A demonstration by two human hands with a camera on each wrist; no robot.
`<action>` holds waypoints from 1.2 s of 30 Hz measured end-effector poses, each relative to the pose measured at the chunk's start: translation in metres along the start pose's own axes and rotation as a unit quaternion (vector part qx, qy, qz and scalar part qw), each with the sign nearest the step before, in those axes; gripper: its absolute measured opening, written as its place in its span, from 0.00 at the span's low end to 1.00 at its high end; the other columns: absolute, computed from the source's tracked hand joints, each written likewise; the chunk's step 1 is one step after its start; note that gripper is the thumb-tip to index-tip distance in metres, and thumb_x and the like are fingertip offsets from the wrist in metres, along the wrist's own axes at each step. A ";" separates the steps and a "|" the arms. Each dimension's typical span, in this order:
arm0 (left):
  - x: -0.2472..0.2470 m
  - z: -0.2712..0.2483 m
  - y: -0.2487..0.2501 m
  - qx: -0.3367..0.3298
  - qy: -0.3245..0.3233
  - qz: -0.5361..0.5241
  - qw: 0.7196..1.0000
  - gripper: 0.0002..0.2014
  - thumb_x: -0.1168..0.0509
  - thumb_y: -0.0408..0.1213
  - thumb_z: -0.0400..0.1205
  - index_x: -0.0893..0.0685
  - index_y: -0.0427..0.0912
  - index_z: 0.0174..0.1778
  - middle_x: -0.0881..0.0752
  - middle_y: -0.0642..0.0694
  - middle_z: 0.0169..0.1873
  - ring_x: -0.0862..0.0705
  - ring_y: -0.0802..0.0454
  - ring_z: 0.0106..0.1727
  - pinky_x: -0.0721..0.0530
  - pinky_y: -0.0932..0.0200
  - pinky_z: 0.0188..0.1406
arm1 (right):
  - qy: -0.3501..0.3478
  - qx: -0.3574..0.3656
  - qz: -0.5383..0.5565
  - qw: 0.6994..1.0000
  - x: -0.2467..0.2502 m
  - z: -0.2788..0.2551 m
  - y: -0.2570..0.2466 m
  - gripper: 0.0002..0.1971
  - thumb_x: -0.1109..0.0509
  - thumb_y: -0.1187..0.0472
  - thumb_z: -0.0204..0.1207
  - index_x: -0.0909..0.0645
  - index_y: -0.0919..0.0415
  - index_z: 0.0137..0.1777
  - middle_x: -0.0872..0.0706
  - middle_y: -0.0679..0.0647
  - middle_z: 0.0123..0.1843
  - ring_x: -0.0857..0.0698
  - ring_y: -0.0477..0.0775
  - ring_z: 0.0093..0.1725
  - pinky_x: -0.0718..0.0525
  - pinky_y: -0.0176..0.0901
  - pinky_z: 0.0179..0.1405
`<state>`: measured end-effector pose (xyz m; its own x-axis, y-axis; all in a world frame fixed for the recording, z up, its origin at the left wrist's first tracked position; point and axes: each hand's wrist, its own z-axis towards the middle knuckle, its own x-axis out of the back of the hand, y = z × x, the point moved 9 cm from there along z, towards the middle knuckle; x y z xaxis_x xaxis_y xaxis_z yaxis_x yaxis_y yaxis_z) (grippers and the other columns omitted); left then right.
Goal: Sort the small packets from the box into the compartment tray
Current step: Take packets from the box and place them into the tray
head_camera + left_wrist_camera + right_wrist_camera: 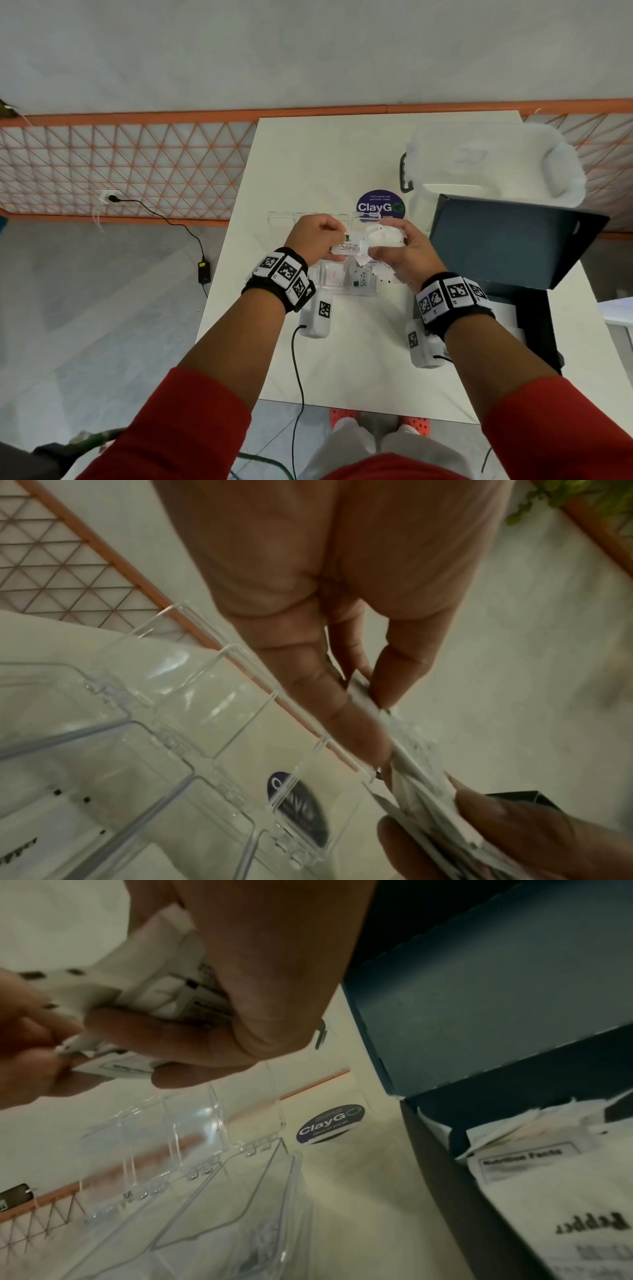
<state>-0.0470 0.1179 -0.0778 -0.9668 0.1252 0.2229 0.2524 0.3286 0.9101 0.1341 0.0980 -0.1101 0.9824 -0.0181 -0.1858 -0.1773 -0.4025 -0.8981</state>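
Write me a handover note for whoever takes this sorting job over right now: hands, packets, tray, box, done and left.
Left hand: pinching a Stevia packet, drawing it out of the bunch.
Right hand: gripping a bunch of white packets above the tray.
Clear compartment tray: on the white table under both hands, lid open; one Stevia packet sits in a near compartment, a red-printed packet in the one left of it.
Dark box: open at the right, more packets inside.
Done: a few packets placed.
Left: the held Stevia probably joins the other; then the bunch and the box's remainder.
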 end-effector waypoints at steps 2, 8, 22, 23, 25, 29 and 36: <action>-0.002 -0.001 -0.003 0.013 0.009 -0.006 1.000 0.07 0.30 0.24 0.74 0.15 0.40 0.34 0.15 0.45 0.35 0.14 0.54 0.32 0.10 0.51 0.37 | 0.009 0.001 0.009 1.000 0.007 -0.002 -0.003 0.26 0.21 0.79 0.66 0.18 0.52 0.58 0.14 0.60 0.60 0.12 0.63 0.54 0.10 0.49 0.39; 0.003 -0.007 -0.016 0.017 0.073 0.009 0.997 0.06 0.29 0.27 0.69 0.15 0.42 0.29 0.15 0.50 0.25 0.18 0.57 0.25 0.19 0.63 0.26 | 0.030 0.011 0.005 0.999 0.029 -0.007 -0.004 0.27 0.20 0.77 0.66 0.18 0.52 0.60 0.15 0.58 0.58 0.12 0.57 0.48 0.13 0.43 0.35; -0.034 -0.014 -0.051 0.076 0.075 0.217 0.970 0.11 0.32 0.26 0.75 0.15 0.46 0.31 0.10 0.43 0.40 0.10 0.46 0.41 0.10 0.53 0.45 | 0.035 0.023 0.016 0.999 0.043 -0.009 -0.003 0.28 0.21 0.79 0.66 0.19 0.57 0.63 0.16 0.67 0.64 0.14 0.71 0.60 0.14 0.71 0.59; -0.037 -0.014 -0.053 0.080 0.071 0.212 0.971 0.11 0.33 0.25 0.75 0.15 0.45 0.31 0.10 0.40 0.41 0.10 0.44 0.40 0.10 0.51 0.44 | 0.034 0.023 0.015 0.999 0.043 -0.009 -0.002 0.28 0.21 0.79 0.66 0.19 0.57 0.63 0.17 0.67 0.65 0.14 0.71 0.61 0.13 0.70 0.59; -0.043 -0.013 -0.055 0.080 0.065 0.224 0.969 0.10 0.32 0.24 0.75 0.14 0.43 0.32 0.10 0.39 0.44 0.10 0.41 0.42 0.10 0.47 0.44 | 0.033 0.023 0.011 0.999 0.044 -0.010 -0.001 0.28 0.21 0.78 0.65 0.19 0.57 0.63 0.16 0.67 0.65 0.14 0.71 0.61 0.11 0.67 0.56; -0.054 -0.008 -0.058 0.069 0.052 0.254 0.963 0.08 0.31 0.25 0.76 0.09 0.38 0.46 0.11 0.39 0.50 0.12 0.40 0.49 0.12 0.48 0.51 | 0.027 0.023 0.017 0.999 0.043 -0.010 -0.001 0.28 0.20 0.78 0.64 0.18 0.56 0.62 0.16 0.65 0.64 0.13 0.68 0.59 0.10 0.58 0.51; -0.075 -0.007 -0.044 -0.018 0.015 0.420 0.907 0.10 0.35 0.35 0.80 0.11 0.35 0.48 0.14 0.37 0.48 0.15 0.40 0.50 0.16 0.53 0.48 | 0.021 0.021 0.013 0.999 0.041 -0.008 0.001 0.28 0.19 0.77 0.64 0.18 0.53 0.60 0.16 0.62 0.62 0.12 0.63 0.55 0.11 0.52 0.44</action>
<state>0.0136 0.0876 -0.1322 -0.4355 0.2910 0.8519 0.8993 0.0993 0.4259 0.1743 0.0891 -0.1152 0.9787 -0.0664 -0.1942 -0.2050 -0.3629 -0.9090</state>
